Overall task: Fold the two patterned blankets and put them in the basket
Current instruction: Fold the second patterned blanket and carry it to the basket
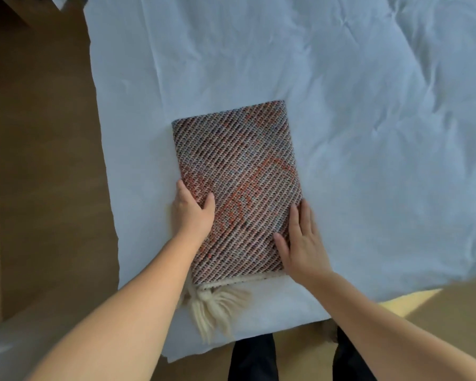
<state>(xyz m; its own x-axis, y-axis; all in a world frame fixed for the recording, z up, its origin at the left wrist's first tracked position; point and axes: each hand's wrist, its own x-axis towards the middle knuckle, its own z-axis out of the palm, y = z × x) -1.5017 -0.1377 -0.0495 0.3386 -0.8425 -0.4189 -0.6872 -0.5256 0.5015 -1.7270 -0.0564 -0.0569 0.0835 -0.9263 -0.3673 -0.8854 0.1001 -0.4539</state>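
Note:
One patterned blanket (239, 174), woven in red, grey and white with cream tassels (215, 303) at its near end, lies folded into a tidy rectangle on the white bed sheet (368, 119). My left hand (193, 213) grips the blanket's left edge, thumb on top and fingers along the side. My right hand (300, 243) lies flat against the right edge near the lower corner, fingers spread. Neither a second blanket nor a basket is in view.
The wrinkled white sheet covers a bed that fills most of the view. Brown floor (39, 160) runs along the left side and near the bottom right. My dark trouser legs (253, 358) stand at the bed's near edge.

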